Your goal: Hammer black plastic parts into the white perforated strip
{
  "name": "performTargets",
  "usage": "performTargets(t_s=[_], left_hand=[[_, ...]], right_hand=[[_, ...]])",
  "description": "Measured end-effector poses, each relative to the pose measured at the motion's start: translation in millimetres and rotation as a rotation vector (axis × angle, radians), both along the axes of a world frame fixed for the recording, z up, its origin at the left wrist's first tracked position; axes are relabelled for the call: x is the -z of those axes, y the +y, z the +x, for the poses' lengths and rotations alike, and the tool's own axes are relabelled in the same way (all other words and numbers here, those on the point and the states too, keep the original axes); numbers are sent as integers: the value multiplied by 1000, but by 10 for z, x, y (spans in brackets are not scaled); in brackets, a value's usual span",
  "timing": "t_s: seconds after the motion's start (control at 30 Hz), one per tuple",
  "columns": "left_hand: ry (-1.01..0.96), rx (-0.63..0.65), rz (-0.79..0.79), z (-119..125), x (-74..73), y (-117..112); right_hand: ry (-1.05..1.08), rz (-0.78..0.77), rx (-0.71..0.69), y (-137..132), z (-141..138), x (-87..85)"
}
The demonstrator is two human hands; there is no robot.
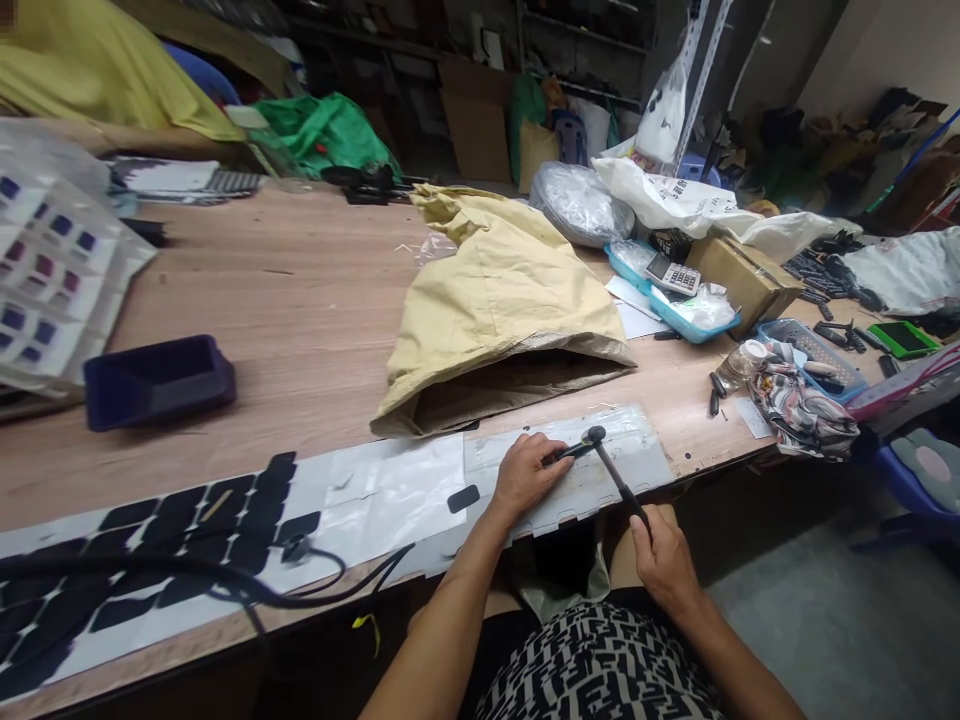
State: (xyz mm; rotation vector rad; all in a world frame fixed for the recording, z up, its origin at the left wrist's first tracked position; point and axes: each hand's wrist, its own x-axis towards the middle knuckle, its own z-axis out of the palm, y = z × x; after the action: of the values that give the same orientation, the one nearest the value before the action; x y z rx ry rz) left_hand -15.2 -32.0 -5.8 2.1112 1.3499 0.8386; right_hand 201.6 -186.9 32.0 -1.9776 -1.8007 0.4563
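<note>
My right hand is closed around the black grip of a small hammer, which slants up and left over the white board at the table's front edge. My left hand rests on the board and pinches a slim dark piece; its kind is not clear. The hammer's head lies right at the far end of that piece; whether they touch I cannot tell. Left of my forearm, a black rounded pad lies on the white sheeting.
A yellow cloth bag lies open-mouthed behind the board. On the left are a dark blue tray, rows of black pads and a black cable. Blue baskets, a calculator and a carton stand right. Across the table, a person's forearm shows.
</note>
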Motion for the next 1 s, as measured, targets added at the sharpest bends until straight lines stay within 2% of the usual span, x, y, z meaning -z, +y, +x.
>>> performTargets(t_s=[0.13, 0.37, 0.5, 0.6, 0.8, 0.9, 1.0], left_hand=[[-1, 1, 0, -1, 2, 10], [10, -8, -9, 7, -23, 1], [7, -7, -13, 12, -40, -1], [5, -8, -14, 12, -34, 1], [1, -10, -22, 11, 5, 19], [-19, -5, -24, 6, -10, 36], [-65, 16, -4, -23, -86, -39]], right_hand=[[-36, -47, 12, 8, 15, 51], [16, -21, -52, -7, -64, -45], [-23, -43, -51, -1, -90, -13], [-1, -49, 24, 32, 2, 11], [59, -56, 316, 132, 447, 12], [20, -108, 388, 156, 615, 50], [-28, -126, 412, 162, 667, 109]])
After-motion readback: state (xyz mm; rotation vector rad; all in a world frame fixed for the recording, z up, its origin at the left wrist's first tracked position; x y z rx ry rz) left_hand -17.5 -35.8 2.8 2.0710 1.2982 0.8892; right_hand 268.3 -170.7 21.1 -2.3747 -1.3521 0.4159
